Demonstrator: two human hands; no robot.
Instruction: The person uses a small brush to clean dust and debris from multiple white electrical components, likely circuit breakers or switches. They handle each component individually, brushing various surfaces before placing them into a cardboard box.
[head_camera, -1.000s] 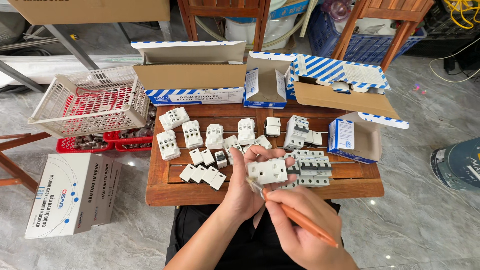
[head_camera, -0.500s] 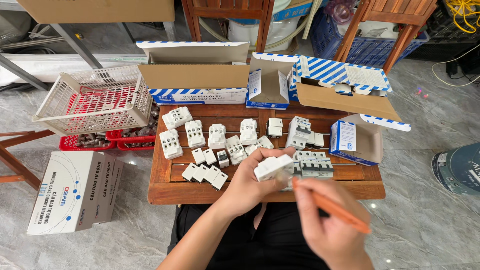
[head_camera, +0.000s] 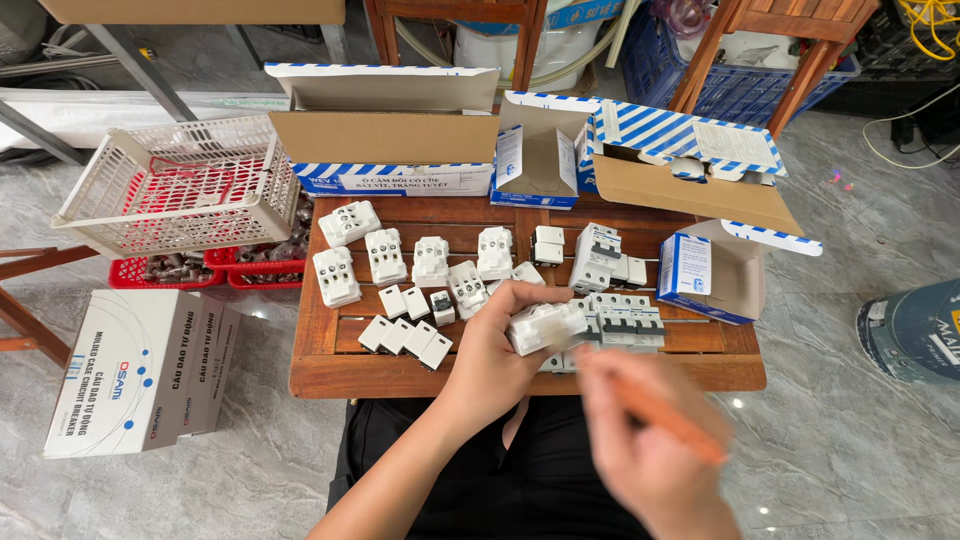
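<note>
In the head view, a white electrical block (head_camera: 545, 325) is being held up by the left hand (head_camera: 490, 350) just above the front edge of the wooden bench (head_camera: 330, 370), with the fingers (head_camera: 520, 295) being clamped around its left end. An orange screwdriver (head_camera: 665, 415) is being gripped by the right hand (head_camera: 650, 450), whose fingers are being kept closed on the handle; the hand is being blurred by motion, lower and to the right of the block, apart from it. On the bench, behind the block, rows of white switch parts (head_camera: 385, 255) are being kept, with small white square pieces (head_camera: 405, 335) near the front left and a row of grey-and-white breakers (head_camera: 625, 320) just beside the held block. Open blue-striped cardboard boxes (head_camera: 400, 125) are being kept along the far edge. A white plastic basket (head_camera: 180, 185) is being carried on red crates (head_camera: 165, 272) to the left, near a white carton (head_camera: 140, 370) on the floor.
</note>
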